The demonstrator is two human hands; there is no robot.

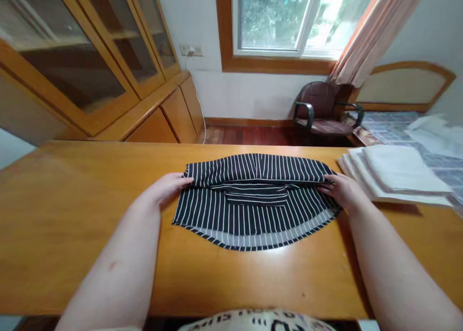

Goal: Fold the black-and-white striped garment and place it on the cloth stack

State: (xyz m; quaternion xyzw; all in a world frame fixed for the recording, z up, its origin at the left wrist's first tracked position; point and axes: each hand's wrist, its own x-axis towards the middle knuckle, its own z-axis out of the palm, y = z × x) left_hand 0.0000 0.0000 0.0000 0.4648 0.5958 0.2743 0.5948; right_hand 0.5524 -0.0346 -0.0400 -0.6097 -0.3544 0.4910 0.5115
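Note:
A black shirt with white stripes (210, 208) lies on the wooden table, its upper part folded over toward me. The curved hem faces me and shows a paler inner side. A folded band with stripes running crosswise, perhaps a collar, sits in the middle below the fold. My left hand (172, 184) pinches the fold's edge at the left end. At the right end my right hand (340, 190) grips the same edge between thumb and fingers.
On the table's right side rests a stack of white folded cloths or sheets (398, 172). Beyond the wooden table (90, 200) stand a glass-door cabinet (144, 94) at left and a brown armchair (321, 104) under the window. A bed (394, 128) is at the far right.

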